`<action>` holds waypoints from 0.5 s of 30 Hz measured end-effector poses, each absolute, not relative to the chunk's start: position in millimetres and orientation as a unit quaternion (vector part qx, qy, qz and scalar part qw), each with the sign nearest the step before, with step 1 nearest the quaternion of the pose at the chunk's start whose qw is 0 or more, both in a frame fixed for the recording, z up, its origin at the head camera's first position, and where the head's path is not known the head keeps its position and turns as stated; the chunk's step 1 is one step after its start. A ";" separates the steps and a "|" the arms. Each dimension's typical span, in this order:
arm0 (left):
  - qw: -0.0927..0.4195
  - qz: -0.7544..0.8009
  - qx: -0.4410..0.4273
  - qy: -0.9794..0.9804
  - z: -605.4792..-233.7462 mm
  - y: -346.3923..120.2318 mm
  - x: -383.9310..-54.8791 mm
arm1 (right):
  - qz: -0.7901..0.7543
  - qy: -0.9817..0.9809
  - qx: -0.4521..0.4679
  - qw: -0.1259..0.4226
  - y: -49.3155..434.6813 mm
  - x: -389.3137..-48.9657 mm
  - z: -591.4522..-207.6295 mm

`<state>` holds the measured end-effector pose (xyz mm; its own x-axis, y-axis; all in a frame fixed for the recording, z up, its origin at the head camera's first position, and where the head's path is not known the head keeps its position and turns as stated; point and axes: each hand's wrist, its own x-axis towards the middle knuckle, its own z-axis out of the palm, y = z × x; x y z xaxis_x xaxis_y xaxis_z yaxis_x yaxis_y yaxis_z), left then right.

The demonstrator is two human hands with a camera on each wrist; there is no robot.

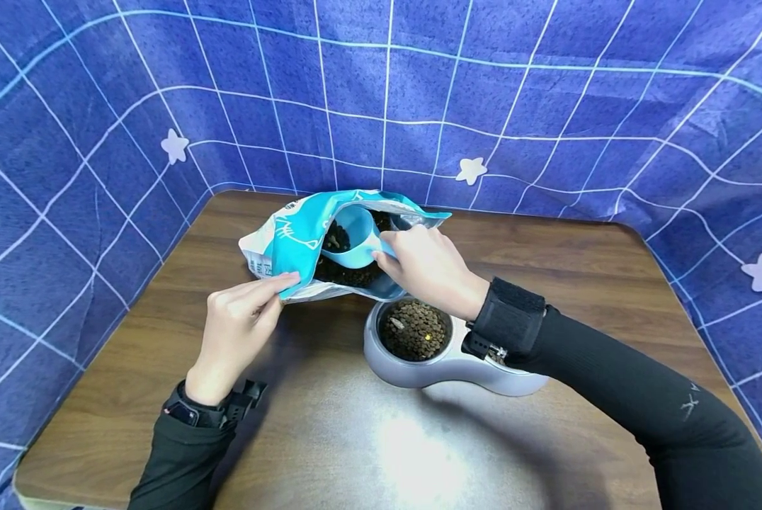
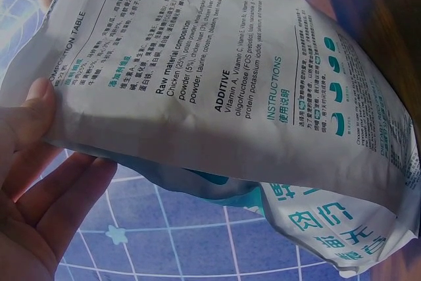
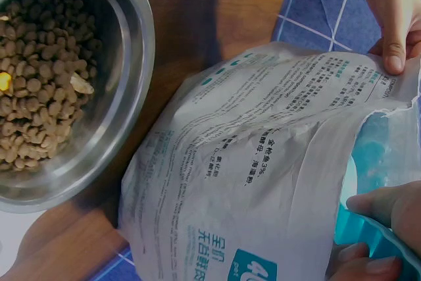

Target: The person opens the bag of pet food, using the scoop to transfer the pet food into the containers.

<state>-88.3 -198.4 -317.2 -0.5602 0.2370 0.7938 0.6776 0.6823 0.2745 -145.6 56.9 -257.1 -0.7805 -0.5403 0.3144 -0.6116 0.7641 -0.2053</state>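
A teal and white pet food bag lies tilted at the table's back with its mouth wide apart. My left hand pinches the bag's edge at its near left corner, thumb on the printed side in the left wrist view. Inside the mouth is a light blue scoop with some brown kibble in it. My right hand grips the scoop's handle at the bag's right side. Just in front of the bag stands a grey double bowl, its left steel bowl holding kibble.
The wooden table has a blue gridded cloth with star shapes rising behind and beside it. My right forearm passes over the double bowl's right side and hides most of that bowl.
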 end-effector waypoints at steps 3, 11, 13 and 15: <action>0.379 -0.292 -0.272 -0.835 -317.4 -198.8 -88.3 | 0.153 -0.930 0.310 0.122 61.7 -143.0 -256.6; 0.384 -0.295 -0.276 -0.830 -317.0 -199.0 -89.5 | 0.181 -0.927 0.308 0.117 72.8 -135.2 -256.6; 0.385 -0.296 -0.276 -0.830 -317.2 -199.0 -89.8 | 0.184 -0.926 0.308 0.116 75.8 -133.8 -257.1; 0.385 -0.296 -0.276 -0.830 -317.6 -199.0 -90.2 | 0.189 -0.925 0.308 0.116 79.3 -132.7 -257.3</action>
<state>-90.2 -199.0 -317.6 -0.5517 0.2298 0.8018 0.6851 0.6731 0.2785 -132.7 79.3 -257.3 -0.7832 -0.5262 0.3313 -0.6140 0.7385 -0.2784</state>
